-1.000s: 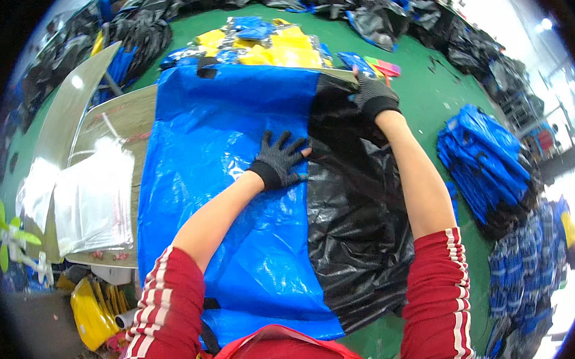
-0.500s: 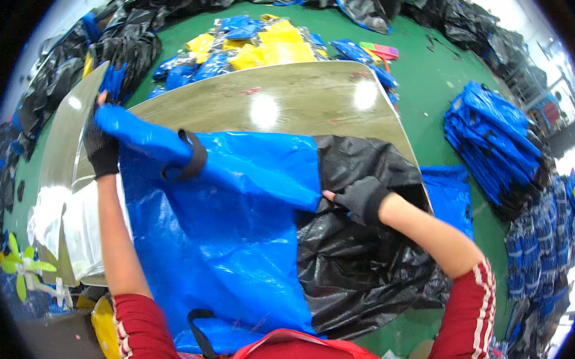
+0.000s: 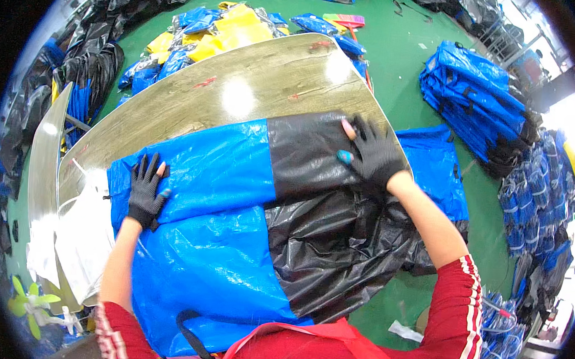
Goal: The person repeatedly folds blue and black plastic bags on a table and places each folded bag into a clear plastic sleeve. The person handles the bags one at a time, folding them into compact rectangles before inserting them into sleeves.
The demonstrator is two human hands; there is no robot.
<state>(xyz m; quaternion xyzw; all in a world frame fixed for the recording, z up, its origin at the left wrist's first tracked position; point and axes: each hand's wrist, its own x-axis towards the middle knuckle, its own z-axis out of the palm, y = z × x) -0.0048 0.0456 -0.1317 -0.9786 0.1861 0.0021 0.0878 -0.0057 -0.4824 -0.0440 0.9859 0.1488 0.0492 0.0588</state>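
Both grips, left hand (image 3: 146, 194) at nine o'clock and right hand (image 3: 376, 155) at two, lie spread flat, apparently pinching nothing. Beneath, the wood-grain surface (image 3: 287, 74) bears a blue-and-black tarpaulin sheet (image 3: 197, 259). Its folded band (image 3: 216, 165) runs lengthwise roughly nine-to-three, black end tipped toward two; even outward palm pressure should smooth it.

"What lies before you?"

"The tarp (image 3: 204, 256), on the table (image 3: 260, 89), its near edge close to my body; my left hand (image 3: 146, 190) is on it by the left end, my right hand (image 3: 375, 152) on its far right part."

"Beyond?"

"Packets (image 3: 234, 28), past the table's far edge."

"And the sides?"

"Left of the tarp, bags (image 3: 86, 239); nearer me there, a plant (image 3: 31, 305); just right of the table, another tarp (image 3: 436, 169); farther right, a stack (image 3: 477, 99), with bundles (image 3: 536, 201) on its near side."
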